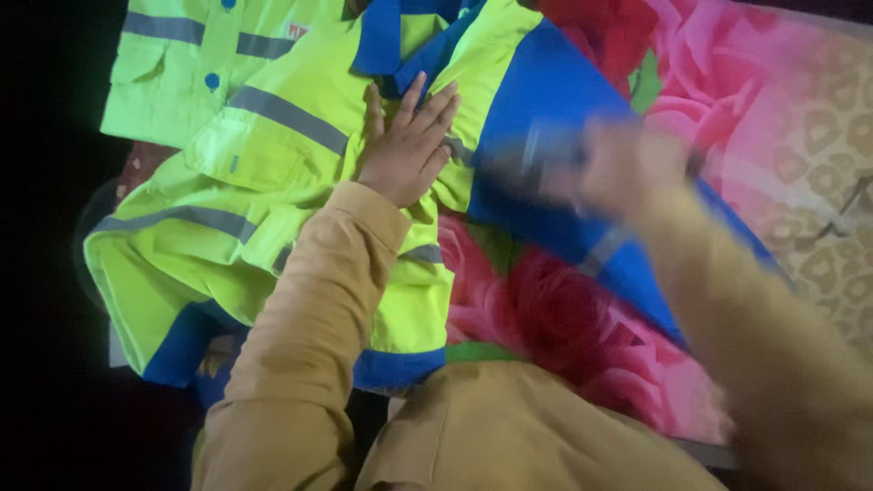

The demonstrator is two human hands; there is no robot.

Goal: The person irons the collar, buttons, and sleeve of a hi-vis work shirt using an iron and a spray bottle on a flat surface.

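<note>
1. A person in a tan jacket works over a high-visibility work shirt (273,182), neon yellow with blue panels and grey reflective bands, spread face-up on a rose-printed blanket (564,318).
2. The left hand (406,145) lies flat and open on the shirt's chest, fingers spread just below the blue collar, pinning the cloth and gripping nothing.
3. The right hand (618,168) is blurred over the shirt's blue sleeve (546,100); it looks closed on the fabric, though whether it truly grips cannot be told.
4. The shirt judges as light, soft and limp: it should fold wherever it is lifted, and is neither fragile nor slippery. Seams, collar and sleeve ends look like the firmest places to take hold.
5. The shirt's body lies under and left of the flat palm; the blue sleeve runs right, beneath the blurred hand.
6. A second yellow shirt (173,55) lies beyond, at the upper left.
</note>
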